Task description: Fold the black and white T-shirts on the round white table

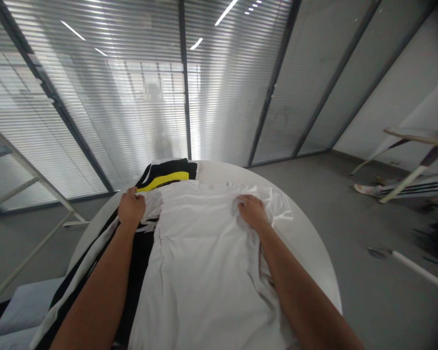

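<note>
A white T-shirt point(204, 253) lies spread flat on a round white table point(306, 238), its collar at the far side. My left hand point(130, 208) is closed on the shirt's left sleeve near the shoulder. My right hand point(252, 210) is closed on the cloth at the right shoulder, where the right sleeve bunches up. Under the white shirt, on the left, lies a black garment with yellow and white parts point(166, 176).
Glass walls with blinds point(219, 87) stand behind the table. A white metal frame point(25, 194) is at the left. At the right are table legs point(409, 180), a person's leg in striped trousers point(419, 187) and a white pole on the floor point(419, 270). A grey cushion point(18, 306) sits lower left.
</note>
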{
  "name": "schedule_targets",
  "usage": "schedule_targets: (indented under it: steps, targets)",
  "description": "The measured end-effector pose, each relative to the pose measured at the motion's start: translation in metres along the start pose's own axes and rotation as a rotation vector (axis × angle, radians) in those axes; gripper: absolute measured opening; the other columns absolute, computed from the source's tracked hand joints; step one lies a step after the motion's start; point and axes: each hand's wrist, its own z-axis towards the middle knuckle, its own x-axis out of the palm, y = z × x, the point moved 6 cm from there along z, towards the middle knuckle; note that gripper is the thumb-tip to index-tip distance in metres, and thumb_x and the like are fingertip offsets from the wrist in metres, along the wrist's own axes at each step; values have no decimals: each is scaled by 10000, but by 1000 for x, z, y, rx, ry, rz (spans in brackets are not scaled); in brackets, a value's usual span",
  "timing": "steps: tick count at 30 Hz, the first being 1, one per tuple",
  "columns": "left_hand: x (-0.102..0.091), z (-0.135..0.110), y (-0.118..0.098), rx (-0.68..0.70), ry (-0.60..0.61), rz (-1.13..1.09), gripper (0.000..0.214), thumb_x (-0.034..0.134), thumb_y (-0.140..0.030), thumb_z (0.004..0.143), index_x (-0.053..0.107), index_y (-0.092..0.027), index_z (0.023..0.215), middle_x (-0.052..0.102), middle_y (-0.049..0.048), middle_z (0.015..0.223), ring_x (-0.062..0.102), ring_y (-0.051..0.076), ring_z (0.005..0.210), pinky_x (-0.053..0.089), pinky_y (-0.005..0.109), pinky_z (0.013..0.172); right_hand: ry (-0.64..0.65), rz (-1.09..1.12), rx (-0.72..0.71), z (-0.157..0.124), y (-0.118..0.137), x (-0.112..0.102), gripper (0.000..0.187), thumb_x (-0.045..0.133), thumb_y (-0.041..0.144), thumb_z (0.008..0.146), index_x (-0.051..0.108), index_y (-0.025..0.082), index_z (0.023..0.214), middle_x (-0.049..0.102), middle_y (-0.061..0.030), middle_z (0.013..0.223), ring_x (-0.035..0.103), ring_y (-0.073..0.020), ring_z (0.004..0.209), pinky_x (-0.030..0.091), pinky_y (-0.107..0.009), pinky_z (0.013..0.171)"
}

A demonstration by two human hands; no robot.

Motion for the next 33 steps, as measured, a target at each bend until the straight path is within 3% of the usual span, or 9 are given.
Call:
schedule_targets:
  steps: [4,7,14,19,23,26,30,33]
  targets:
    - [7,3,14,-125,138,7,546,501,-373,850,469,-133,1339,655,200,1112,626,361,1039,480,486,882,-3,-2,8,0,0,0,419,416,277,890,596,275,1268,582,-44,1310,498,-231,1189,288,-383,1043]
    - [10,4,17,-133,196,9,533,499,-360,847,480,-136,1330,668,192,1094,623,366,1051,473,484,896,-14,-1,2,0,0,0,415,415,280,892,596,273,1266,585,-46,1301,503,-230,1180,290,-383,1040]
    - [3,5,1,93,-35,-72,434,421,-272,881,550,-167,1281,636,144,1106,604,286,1052,462,420,949,-7,3,14,0,-1,0,412,432,277,884,601,271,1260,587,-46,1294,504,-232,1173,296,-378,1035]
    - [4,0,-16,269,-73,-187,403,387,-224,898,633,-149,1209,632,126,1127,585,223,1096,428,352,1026,5,-8,19,0,0,-2,411,427,278,891,596,270,1266,585,-52,1298,501,-234,1178,295,-383,1038]
    - [2,3,-25,236,-64,-273,399,393,-198,894,655,-126,1186,641,121,1196,583,203,1141,409,337,1063,1,-10,22,-1,1,-3,413,425,279,895,595,269,1271,576,-56,1309,495,-238,1183,294,-391,1038]
    - [-2,6,-43,251,-29,-318,403,419,-164,868,656,-127,1193,632,109,1251,572,199,1183,398,326,1084,7,10,33,-1,1,-3,414,429,276,892,599,270,1269,572,-59,1312,492,-243,1183,293,-395,1036]
    - [-1,-3,-83,405,16,-314,435,424,-146,862,630,-130,1245,598,97,1318,546,196,1230,376,329,1112,-1,30,45,-2,0,-4,414,436,281,889,600,273,1269,572,-60,1306,492,-249,1175,290,-397,1037]
    - [11,-23,-109,554,73,-301,470,400,-125,861,600,-132,1286,578,93,1348,509,191,1273,364,341,1125,-2,42,43,-2,-1,-4,414,436,282,888,601,271,1267,573,-59,1304,494,-251,1171,286,-400,1040]
